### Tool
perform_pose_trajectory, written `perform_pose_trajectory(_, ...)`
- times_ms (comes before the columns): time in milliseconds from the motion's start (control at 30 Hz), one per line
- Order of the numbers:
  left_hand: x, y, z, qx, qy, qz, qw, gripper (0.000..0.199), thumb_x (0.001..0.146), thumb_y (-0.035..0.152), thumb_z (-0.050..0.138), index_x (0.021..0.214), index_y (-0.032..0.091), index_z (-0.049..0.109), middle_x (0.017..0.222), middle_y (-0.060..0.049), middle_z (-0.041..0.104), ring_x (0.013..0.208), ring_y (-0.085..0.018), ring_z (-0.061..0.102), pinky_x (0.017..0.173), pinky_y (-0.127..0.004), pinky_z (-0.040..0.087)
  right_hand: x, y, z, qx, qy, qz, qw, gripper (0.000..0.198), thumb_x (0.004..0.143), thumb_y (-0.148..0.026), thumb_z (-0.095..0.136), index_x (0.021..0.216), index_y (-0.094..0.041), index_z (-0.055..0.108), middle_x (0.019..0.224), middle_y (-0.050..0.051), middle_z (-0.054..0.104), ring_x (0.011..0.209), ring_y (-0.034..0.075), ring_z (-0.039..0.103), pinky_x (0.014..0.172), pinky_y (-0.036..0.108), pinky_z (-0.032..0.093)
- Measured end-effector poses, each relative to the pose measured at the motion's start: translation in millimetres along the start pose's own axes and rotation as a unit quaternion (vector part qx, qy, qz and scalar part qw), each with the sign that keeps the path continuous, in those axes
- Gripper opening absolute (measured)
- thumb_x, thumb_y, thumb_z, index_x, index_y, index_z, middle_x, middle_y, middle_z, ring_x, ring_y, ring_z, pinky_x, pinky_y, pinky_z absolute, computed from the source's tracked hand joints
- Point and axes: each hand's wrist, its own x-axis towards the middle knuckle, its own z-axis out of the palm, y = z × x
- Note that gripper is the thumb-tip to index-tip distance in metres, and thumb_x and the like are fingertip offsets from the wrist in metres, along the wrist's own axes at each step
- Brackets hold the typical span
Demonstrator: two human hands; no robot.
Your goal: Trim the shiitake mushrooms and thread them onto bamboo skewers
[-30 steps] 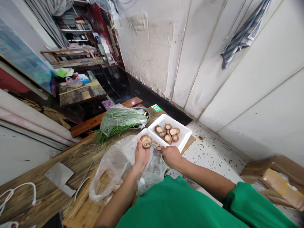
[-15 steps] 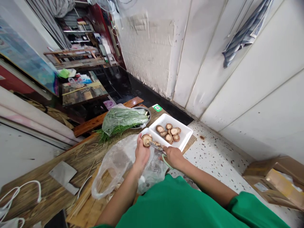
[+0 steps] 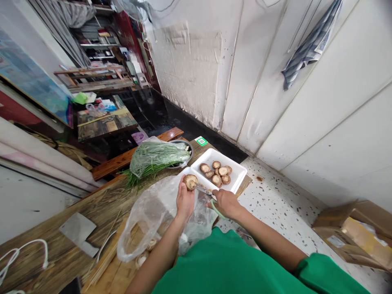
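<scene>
My left hand [image 3: 185, 201] is closed round a brown mushroom [image 3: 191, 182], its pale underside turned toward the right. In my right hand [image 3: 226, 202] is a pair of scissors [image 3: 218, 209] with pale green handles. Their metal blades reach left to the middle of the mushroom's underside, where the stem sits. Just beyond my hands, a white tray [image 3: 240, 174] holds several brown mushrooms [image 3: 216, 180]. Its nearer part lies partly hidden below my hands. A clear plastic bag [image 3: 143, 208] spreads under my left forearm, with some mushrooms [image 3: 141, 259] near its lower edge.
Green chives [image 3: 159, 154] in plastic lie across a metal bowl [image 3: 190, 152] on the wooden table [image 3: 45, 228]. A cleaver [image 3: 78, 232] lies at the left beside a cutting board [image 3: 105, 261] and a white cable [image 3: 45, 253]. A cardboard box [image 3: 352, 228] stands on the floor at right.
The mushroom in my left hand is tilted a little differently against the scissor blades. Pale bits seen beside the blades before show less now. The view has shifted slightly.
</scene>
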Motion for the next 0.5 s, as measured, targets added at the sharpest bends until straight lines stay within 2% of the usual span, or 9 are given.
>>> perform_pose_trajectory(133,-2.2,-1.8,-1.7,0.043,0.007,0.02,0.999,0.04,0.086,0.037,0.044,0.124,0.024,0.043,0.135,-0.009,0.044,0.121,-0.018,0.044,0.103,-0.036,0.031,-2.7,-5.2,3.1,-0.026,0.017,0.012,0.999,0.054,0.083,-0.058,0.04,0.105,-0.012,0.057,0.091,0.014,0.064,0.081,0.026,0.063,0.065,0.031,0.044)
perform_pose_trajectory(267,-6.2,-2.0,3.2,0.064,0.015,0.036,0.997,0.043,0.087,0.039,0.041,0.128,0.025,0.039,0.134,-0.008,0.045,0.121,-0.018,0.044,0.103,-0.035,0.032,-4.9,-7.1,4.9,-0.012,0.023,-0.014,1.0,0.052,0.085,-0.056,0.038,0.104,-0.012,0.058,0.09,0.014,0.065,0.081,0.025,0.063,0.066,0.031,0.044)
perform_pose_trajectory(500,-8.9,-4.2,4.2,0.129,0.025,0.041,0.99,0.043,0.088,0.042,0.039,0.129,0.027,0.04,0.135,-0.007,0.044,0.119,-0.018,0.046,0.099,-0.033,0.036,-4.9,-5.8,3.8,-0.031,0.04,-0.008,0.999,0.053,0.083,-0.056,0.043,0.107,-0.011,0.057,0.091,0.016,0.063,0.082,0.027,0.062,0.067,0.034,0.045)
